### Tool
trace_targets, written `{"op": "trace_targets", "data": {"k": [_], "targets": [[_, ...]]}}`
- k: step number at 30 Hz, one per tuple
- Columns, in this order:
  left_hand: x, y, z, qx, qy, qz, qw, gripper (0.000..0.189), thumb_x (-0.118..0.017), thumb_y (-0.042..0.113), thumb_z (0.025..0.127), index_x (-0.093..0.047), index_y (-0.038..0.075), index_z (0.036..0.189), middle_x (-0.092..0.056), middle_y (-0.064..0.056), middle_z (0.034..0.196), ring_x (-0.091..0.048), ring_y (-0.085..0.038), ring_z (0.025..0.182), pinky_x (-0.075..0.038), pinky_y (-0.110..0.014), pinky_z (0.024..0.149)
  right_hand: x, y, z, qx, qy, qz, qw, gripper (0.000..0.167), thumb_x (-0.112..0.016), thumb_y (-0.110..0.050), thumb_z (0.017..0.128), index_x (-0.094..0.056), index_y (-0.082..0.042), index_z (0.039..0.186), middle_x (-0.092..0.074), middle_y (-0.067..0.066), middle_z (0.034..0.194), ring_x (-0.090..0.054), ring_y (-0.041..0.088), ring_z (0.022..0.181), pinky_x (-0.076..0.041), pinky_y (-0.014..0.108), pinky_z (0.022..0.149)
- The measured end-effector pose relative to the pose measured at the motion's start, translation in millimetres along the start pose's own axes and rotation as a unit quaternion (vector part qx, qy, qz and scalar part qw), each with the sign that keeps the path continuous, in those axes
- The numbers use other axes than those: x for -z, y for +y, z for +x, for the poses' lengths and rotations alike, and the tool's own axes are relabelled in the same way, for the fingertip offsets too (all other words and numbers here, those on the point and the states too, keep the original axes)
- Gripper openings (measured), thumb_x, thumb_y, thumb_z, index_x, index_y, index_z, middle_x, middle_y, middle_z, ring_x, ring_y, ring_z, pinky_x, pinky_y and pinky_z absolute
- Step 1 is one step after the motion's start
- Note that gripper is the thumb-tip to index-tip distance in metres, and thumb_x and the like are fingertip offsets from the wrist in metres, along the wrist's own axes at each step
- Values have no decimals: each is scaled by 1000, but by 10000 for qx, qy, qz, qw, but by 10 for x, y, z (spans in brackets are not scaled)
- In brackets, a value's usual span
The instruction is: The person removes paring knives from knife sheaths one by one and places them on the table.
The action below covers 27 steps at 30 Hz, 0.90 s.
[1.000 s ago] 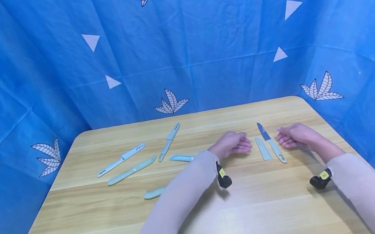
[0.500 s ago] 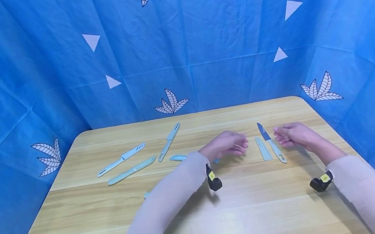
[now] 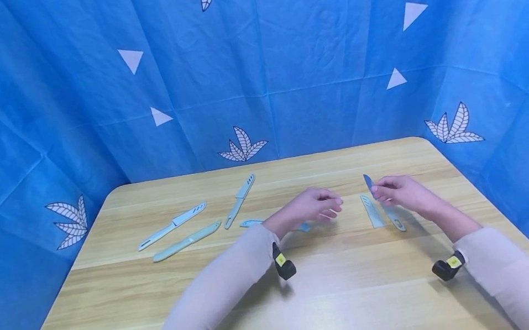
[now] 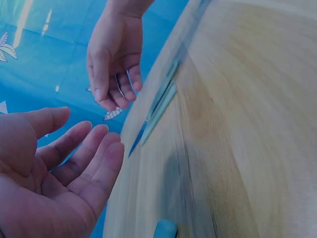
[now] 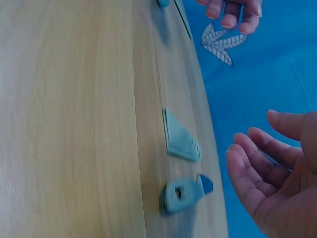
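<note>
An unsheathed paring knife (image 3: 394, 218) with a pale green handle and bluish blade lies on the right part of the table. Its slotted blade sheath (image 3: 372, 211) lies just left of it. My right hand (image 3: 401, 193) hovers over the knife, hiding its middle in the head view; in the right wrist view its loosely bent fingers hold nothing and stay apart from the knife handle (image 5: 181, 197). My left hand (image 3: 312, 205) hangs above the table, left of the sheath, with relaxed fingers around nothing, as the left wrist view confirms. A sheathed knife (image 3: 303, 227) is partly hidden beneath my left wrist.
Three sheathed knives lie on the table's left side: one (image 3: 172, 226) at the far left, another (image 3: 187, 241) in front of it, and a third (image 3: 240, 201) farther back. A blue curtain (image 3: 313, 114) hangs behind the wooden table (image 3: 363, 308).
My left hand has drawn leftward, away from the sheath. My right hand has moved left over the knife. A knife end seen earlier near the left forearm is now covered by it.
</note>
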<state>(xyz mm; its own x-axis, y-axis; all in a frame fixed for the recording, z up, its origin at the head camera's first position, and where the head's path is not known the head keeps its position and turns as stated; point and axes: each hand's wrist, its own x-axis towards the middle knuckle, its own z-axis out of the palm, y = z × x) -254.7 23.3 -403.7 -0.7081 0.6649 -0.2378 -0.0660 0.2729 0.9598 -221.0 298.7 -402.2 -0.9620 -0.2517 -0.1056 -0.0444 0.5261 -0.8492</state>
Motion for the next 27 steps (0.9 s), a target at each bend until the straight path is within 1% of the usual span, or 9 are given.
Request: {"op": "trace_targets", "data": {"k": [2,4,7,10,12,17,20,24,27], "targets": [[13,-5,-47,-52,-30,-4,10000,31,-61,22,99,-63,2,123,-64,-20,119,-63,-31,109,-58,-33,87,-41,-28,-3,77,39,-169,9998,40,-53,-25,103,-56,10,122,-63,23,108,-62,34,98,-58,41,87],[33,-13,-97,-107,-15,108,9999,29,-60,21,99,-63,3,122,-65,-16,117,-63,-32,111,-58,-31,87,-81,-54,-6,172,73,-356,9992,40,-55,-29,102,-57,6,122,-63,21,108,-63,34,99,-57,45,88],[67,-25,-176,-275,51,440,9986,30,-60,22,99,-63,3,122,-66,-8,114,-64,-26,107,-58,-30,86,-136,-80,-4,330,149,-587,9976,43,-56,-34,101,-59,3,122,-64,20,111,-64,34,101,-57,46,87],[100,-33,-252,-457,116,906,9948,33,-61,25,99,-63,3,123,-66,-5,112,-64,-22,103,-59,-30,85,-193,-107,0,514,239,-736,9957,43,-56,-36,100,-60,0,123,-65,19,112,-64,34,100,-58,44,85],[119,-37,-305,-559,183,1230,9907,34,-62,27,98,-63,4,123,-66,-2,111,-63,-21,102,-59,-31,85,-234,-123,8,664,322,-843,9937,42,-56,-36,100,-61,-1,123,-66,17,112,-64,31,100,-58,44,86],[173,-61,-445,-781,411,2080,9741,34,-65,30,96,-65,9,122,-66,8,108,-62,-12,102,-55,-27,88,-355,-171,29,922,519,-1125,9880,39,-58,-36,99,-63,-4,122,-67,11,113,-63,29,104,-55,48,90],[209,-81,-528,-799,498,2432,9654,37,-66,34,95,-65,11,123,-66,8,109,-60,-7,102,-53,-25,89,-437,-202,40,1012,598,-1122,9867,37,-60,-33,99,-64,-4,122,-67,10,113,-63,29,104,-56,48,89],[272,-105,-651,-708,595,2657,9596,40,-67,39,93,-65,14,125,-65,3,118,-60,-8,104,-53,-26,91,-539,-228,60,1232,683,-1108,9838,34,-63,-26,98,-64,-2,121,-68,9,111,-64,25,102,-58,43,87],[342,-118,-747,-693,649,2714,9578,40,-68,38,93,-63,17,127,-63,0,125,-60,-10,108,-53,-30,94,-604,-246,63,1411,683,-1185,9805,34,-65,-24,97,-64,0,121,-68,11,112,-64,23,100,-59,39,85]]}}
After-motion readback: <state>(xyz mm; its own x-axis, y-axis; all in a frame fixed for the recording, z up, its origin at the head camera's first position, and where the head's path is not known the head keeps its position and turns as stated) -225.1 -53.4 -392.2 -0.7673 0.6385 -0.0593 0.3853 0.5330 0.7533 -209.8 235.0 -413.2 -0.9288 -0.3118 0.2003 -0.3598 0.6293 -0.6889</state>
